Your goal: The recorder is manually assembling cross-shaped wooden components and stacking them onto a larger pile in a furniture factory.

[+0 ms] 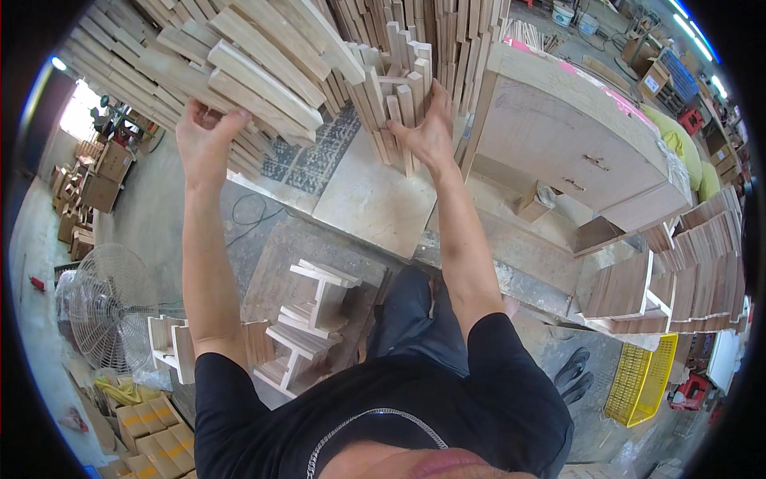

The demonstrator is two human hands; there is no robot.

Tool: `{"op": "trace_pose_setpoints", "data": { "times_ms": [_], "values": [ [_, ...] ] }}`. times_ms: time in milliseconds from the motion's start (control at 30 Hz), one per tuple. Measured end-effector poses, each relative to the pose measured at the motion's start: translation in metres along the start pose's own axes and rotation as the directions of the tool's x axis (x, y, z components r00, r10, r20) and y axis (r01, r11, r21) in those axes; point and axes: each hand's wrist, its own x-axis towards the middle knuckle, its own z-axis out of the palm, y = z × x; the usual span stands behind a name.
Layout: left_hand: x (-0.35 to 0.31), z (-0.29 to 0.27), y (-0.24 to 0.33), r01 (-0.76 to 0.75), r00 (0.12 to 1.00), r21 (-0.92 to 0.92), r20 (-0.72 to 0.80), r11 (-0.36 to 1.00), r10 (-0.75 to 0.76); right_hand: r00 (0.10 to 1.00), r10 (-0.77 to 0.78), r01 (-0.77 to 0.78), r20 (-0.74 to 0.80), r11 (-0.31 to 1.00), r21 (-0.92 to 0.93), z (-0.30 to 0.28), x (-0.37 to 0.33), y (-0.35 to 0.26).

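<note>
My left hand [211, 136] grips the near end of a pale wooden board [259, 105] in a slanted pile of long wooden strips, its thumb on top and its fingers curled under. My right hand [427, 134] is wrapped round a bundle of upright wooden sticks [406, 108], thumb on the near side and fingers on the right side. The bundle stands on a pale board [373, 199], and the sticks' tops are uneven. How many sticks lie inside my right hand's grip is hidden.
A wooden cabinet [558, 136] stands at the right. Small wooden frames [311, 319] sit on a board below my arms. A wire fan [112, 295] is at the left, a yellow crate [641, 382] at the lower right. Stacked panels [690, 279] stand beyond it, sandals [572, 374] nearby.
</note>
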Motion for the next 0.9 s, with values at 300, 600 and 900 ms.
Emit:
{"op": "trace_pose_setpoints", "data": {
  "times_ms": [300,600,900],
  "values": [
    [0.08,0.037,0.0,-0.074,0.993,0.035,0.095,0.997,0.07,0.999,0.039,-0.042,-0.036,0.995,-0.09,-0.002,-0.005,-0.011],
    [0.118,0.089,0.032,-0.053,0.972,0.148,0.236,0.988,0.017,0.993,0.119,-0.121,-0.029,0.987,-0.101,0.001,-0.005,-0.008],
    [0.138,0.095,0.0,0.002,0.937,0.096,0.347,0.995,-0.035,0.992,0.124,-0.125,-0.016,0.983,-0.132,-0.005,-0.002,-0.014]
  ]
}}
